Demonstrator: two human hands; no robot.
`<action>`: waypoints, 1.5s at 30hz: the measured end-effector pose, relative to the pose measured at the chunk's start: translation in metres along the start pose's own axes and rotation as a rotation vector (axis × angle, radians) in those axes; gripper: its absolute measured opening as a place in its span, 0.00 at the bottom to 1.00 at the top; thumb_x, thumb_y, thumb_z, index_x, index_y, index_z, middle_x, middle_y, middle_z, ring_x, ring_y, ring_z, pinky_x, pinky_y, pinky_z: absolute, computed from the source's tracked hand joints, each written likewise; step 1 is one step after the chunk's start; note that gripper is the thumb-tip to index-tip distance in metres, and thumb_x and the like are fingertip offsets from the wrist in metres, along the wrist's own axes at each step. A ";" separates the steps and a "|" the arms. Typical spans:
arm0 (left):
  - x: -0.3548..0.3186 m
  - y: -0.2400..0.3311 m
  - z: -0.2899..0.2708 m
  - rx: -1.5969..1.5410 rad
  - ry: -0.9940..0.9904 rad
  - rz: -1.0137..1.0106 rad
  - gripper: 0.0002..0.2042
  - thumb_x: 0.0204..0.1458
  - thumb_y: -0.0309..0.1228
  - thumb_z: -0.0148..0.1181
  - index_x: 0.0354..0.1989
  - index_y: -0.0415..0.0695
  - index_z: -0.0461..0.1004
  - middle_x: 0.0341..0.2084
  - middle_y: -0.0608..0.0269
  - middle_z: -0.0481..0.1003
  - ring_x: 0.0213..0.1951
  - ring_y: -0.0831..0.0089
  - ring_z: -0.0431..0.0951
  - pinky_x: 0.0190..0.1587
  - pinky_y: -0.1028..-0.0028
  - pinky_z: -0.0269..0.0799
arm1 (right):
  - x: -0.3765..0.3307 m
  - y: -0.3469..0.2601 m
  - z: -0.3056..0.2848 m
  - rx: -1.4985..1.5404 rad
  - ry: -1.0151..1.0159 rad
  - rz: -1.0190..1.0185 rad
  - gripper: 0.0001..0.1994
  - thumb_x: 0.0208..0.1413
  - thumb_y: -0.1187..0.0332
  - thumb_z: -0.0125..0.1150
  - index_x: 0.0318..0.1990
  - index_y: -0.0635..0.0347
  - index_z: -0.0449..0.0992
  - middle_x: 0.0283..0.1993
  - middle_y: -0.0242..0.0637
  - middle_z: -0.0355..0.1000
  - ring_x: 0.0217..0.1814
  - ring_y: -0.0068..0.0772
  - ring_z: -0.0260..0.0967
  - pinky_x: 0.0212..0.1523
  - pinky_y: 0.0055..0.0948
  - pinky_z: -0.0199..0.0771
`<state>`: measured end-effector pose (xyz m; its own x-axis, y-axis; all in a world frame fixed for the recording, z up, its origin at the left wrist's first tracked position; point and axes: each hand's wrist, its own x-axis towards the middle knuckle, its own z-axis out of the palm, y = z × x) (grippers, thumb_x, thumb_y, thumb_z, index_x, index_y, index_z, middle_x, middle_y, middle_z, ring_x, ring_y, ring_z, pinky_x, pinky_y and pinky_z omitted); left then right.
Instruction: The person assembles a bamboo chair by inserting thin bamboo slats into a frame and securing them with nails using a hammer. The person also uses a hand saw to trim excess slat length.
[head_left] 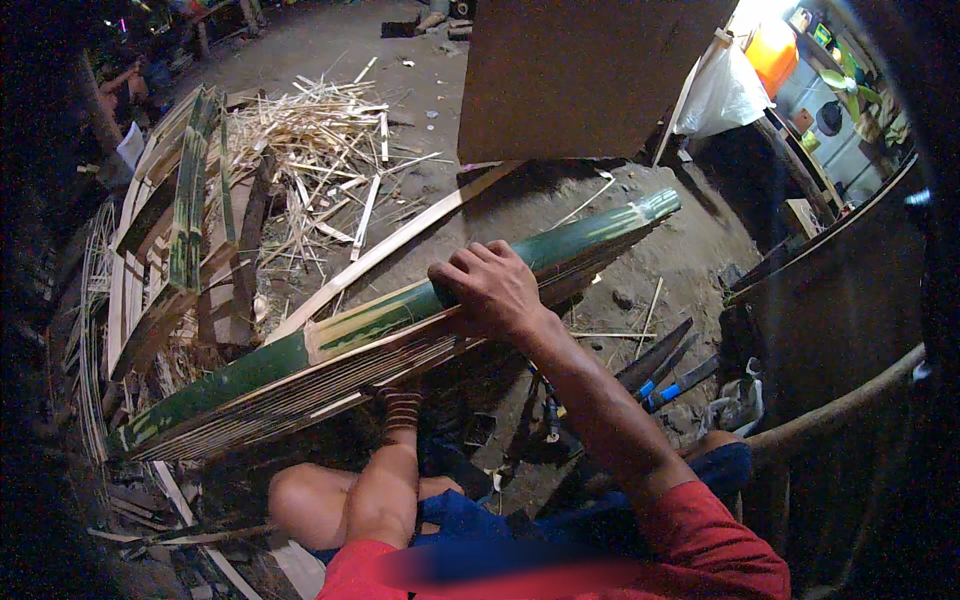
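Bamboo fills the middle of the floor: one long green split pole (pixel 330 335) lying slantwise across the person's lap, its cut underside showing many thin slats. The right hand (pixel 490 285) curls over its top edge, gripping it. The left hand (pixel 400 405) sits under the pole, mostly hidden, so its grip cannot be told. Perhaps two dark blades (pixel 660 365) lie nearby, and one pile of splinters (pixel 310 140) sits behind.
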<state>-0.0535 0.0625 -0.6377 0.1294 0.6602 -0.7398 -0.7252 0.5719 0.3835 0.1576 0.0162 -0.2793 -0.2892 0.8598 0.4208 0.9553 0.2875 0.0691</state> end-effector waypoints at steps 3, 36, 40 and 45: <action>0.009 -0.010 -0.021 0.093 0.019 -0.049 0.34 0.59 0.63 0.46 0.67 0.55 0.65 0.64 0.57 0.67 0.64 0.58 0.66 0.66 0.54 0.60 | -0.014 0.001 0.007 0.023 -0.050 0.034 0.32 0.33 0.50 0.76 0.50 0.40 0.72 0.41 0.30 0.70 0.48 0.36 0.71 0.51 0.39 0.65; 0.160 0.159 0.187 2.675 -0.235 0.713 0.37 0.52 0.32 0.66 0.71 0.44 0.55 0.55 0.46 0.71 0.55 0.47 0.75 0.53 0.52 0.76 | 0.015 -0.038 0.002 0.262 -0.139 0.445 0.19 0.54 0.46 0.65 0.46 0.47 0.82 0.33 0.26 0.76 0.37 0.30 0.73 0.45 0.36 0.65; 0.157 0.181 0.180 2.747 -0.413 0.581 0.35 0.47 0.29 0.64 0.67 0.46 0.61 0.49 0.42 0.75 0.52 0.47 0.77 0.53 0.54 0.75 | 0.016 -0.036 0.005 0.272 -0.078 0.460 0.17 0.54 0.49 0.66 0.44 0.47 0.81 0.31 0.28 0.76 0.34 0.32 0.72 0.44 0.36 0.66; 0.082 0.236 0.208 2.449 -0.739 0.970 0.25 0.43 0.24 0.58 0.55 0.38 0.73 0.46 0.36 0.75 0.50 0.40 0.75 0.54 0.53 0.72 | 0.014 -0.040 0.007 0.227 0.025 0.452 0.12 0.55 0.54 0.65 0.41 0.48 0.81 0.31 0.32 0.76 0.35 0.36 0.74 0.45 0.36 0.68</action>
<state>-0.0734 0.3523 -0.4929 0.7989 0.5718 -0.1866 0.6015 -0.7613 0.2421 0.1153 0.0199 -0.2822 0.1548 0.9097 0.3852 0.9462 -0.0244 -0.3226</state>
